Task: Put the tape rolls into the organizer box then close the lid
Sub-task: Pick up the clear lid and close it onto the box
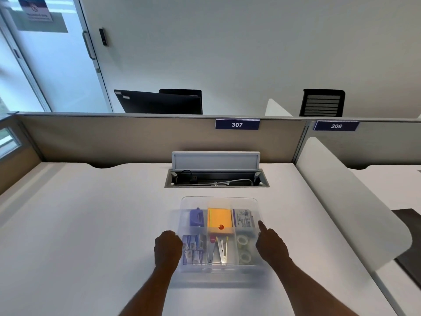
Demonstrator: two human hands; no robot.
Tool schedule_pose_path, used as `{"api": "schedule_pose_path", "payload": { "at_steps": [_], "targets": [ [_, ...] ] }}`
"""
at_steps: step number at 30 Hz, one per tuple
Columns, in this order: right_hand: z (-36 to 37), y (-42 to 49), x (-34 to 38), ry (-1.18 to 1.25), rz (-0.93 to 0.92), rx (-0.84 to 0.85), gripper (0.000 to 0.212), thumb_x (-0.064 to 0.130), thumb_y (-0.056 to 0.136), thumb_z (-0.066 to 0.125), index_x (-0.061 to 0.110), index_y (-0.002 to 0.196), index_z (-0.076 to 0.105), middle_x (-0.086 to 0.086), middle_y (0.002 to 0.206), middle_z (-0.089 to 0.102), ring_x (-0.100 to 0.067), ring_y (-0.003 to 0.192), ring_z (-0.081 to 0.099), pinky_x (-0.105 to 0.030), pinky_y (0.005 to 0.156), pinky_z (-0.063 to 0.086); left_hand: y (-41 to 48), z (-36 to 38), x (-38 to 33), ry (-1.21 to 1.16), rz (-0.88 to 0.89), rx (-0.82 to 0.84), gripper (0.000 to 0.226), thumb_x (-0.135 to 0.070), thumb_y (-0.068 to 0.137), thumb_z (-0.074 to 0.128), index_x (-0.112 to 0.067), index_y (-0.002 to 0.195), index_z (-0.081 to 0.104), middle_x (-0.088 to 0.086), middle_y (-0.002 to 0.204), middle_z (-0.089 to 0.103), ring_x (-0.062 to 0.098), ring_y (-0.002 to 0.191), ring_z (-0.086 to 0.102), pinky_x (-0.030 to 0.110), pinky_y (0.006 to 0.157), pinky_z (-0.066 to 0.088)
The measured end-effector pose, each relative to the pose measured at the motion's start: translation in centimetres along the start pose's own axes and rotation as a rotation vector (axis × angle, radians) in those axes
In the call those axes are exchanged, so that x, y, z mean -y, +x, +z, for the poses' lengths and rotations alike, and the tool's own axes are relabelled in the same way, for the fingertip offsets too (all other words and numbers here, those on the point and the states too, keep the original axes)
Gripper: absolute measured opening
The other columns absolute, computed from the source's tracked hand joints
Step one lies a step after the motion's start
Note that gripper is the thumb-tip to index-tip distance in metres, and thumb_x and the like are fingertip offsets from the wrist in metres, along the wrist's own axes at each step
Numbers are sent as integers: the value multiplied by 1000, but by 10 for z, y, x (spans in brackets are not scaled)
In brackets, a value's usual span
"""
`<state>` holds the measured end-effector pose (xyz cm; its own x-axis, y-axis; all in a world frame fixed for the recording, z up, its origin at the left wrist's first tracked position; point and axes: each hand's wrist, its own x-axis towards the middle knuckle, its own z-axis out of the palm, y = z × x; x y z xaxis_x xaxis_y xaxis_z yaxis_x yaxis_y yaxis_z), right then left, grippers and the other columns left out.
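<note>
Both hands press on the lid: left hand curled at its left edge, right hand with one finger out at the right edge. Two rolls lie inside the box, near right compartment; only the final closing seems left

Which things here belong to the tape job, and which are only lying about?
Job: tape rolls, organizer box, lid, left hand, right hand.
Lying about: cable hatch, laptop, chair, label 307.
</note>
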<state>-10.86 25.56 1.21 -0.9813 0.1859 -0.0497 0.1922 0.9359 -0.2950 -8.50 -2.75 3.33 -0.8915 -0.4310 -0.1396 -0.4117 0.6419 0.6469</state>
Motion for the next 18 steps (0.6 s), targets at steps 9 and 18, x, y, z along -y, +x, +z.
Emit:
{"api": "schedule_pose_path", "payload": {
  "at_steps": [9,18],
  "targets": [
    [2,-13,-5,256,-19,17,50,21,101,30,22,150,19,-14,113,66,-28,99,64,-33,86,49,-18,19,21,46,86,-65,23,-5,93,41,-7,98,63,16,99,70,38,98,63,38,82,50],
    [12,-17,-11,335,5,-55,49,23,101,35,21,148,23,-15,96,70,-27,79,66,-34,74,52,-26,20,28,121,261,-145,18,3,90,45,-2,98,60,16,91,69,40,87,65,45,74,53]
  ]
}}
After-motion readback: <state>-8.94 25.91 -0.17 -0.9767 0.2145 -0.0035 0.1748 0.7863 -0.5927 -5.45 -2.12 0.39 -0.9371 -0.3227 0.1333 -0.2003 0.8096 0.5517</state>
